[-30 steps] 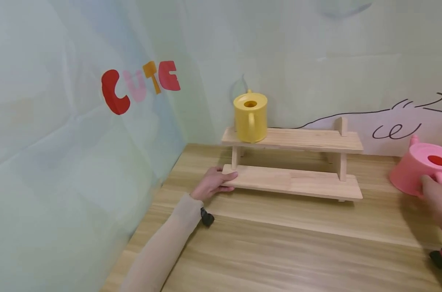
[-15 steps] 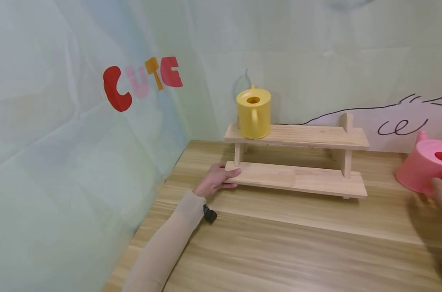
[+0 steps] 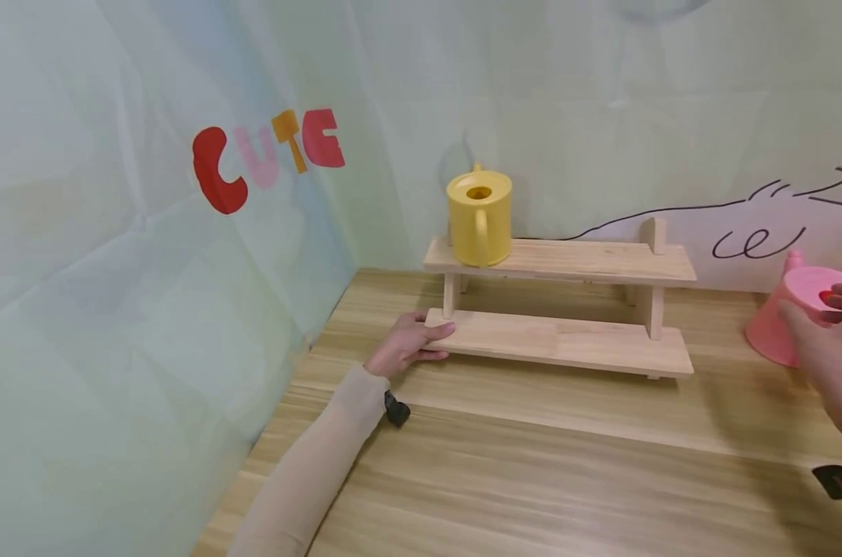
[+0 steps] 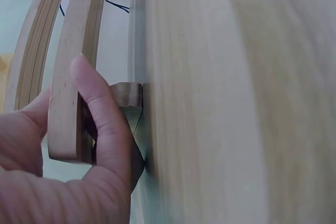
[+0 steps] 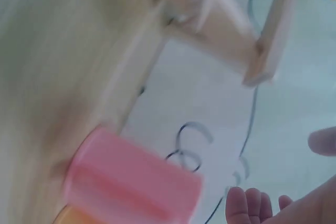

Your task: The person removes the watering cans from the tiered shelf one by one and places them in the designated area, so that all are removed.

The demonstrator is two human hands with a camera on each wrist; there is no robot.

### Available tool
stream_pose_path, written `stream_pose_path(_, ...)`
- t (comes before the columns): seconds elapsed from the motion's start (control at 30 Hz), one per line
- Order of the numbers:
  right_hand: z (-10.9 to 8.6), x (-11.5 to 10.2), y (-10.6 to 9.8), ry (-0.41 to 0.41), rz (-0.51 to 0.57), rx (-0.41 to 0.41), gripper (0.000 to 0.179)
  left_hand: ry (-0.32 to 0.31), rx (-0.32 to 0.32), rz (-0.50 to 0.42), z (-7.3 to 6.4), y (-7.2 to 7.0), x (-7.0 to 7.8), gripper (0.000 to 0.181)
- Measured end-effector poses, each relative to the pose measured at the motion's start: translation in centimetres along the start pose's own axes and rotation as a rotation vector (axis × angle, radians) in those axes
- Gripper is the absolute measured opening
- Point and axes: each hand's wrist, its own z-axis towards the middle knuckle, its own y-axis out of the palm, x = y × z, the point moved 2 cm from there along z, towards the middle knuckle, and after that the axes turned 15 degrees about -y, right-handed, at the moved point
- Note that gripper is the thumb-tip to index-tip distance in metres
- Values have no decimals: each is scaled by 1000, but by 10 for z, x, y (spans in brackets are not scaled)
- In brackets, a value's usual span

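My left hand [image 3: 408,340] grips the left end of a pale wooden two-tier stand [image 3: 560,340] at its lower shelf. In the left wrist view, the plank end [image 4: 71,129] sits between thumb and fingers. A yellow watering can [image 3: 465,232] stands upright on the left of the upper shelf, its handle facing me. At the right edge, my right hand [image 3: 827,352] is raised in front of a pink watering can [image 3: 768,329], hiding part of it. In the right wrist view, the right fingers [image 5: 237,203] are apart from the pink can's body.
An orange object [image 5: 76,216] shows partly beside the pink can in the right wrist view. The wood-grain table [image 3: 532,480] stretches in front of the stand. A printed cloth backdrop [image 3: 567,139] rises close behind, and another wall [image 3: 80,309] with coloured letters borders the left.
My right hand has come off the pink watering can's handle area and risen, fingers apart from it. The can stays by the backdrop. My left hand keeps its grip on the stand.
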Motion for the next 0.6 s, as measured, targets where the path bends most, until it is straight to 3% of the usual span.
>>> stream_pose_path(0.07,-4,-10,3,-57,10,-7,50,1,-1,1,0,0,0,96)
stream_pose_path(0.3,-11,-48,24,-135,22,-68,37,8,0,-7,1,-2,1,88)
stream_pose_path(0.47,-17,-73,42,-273,64,-150,53,11,5,-7,1,0,1,82)
stream_pose_path(0.6,-22,-91,60,-332,110,-225,66,6,9,-11,2,1,0,86)
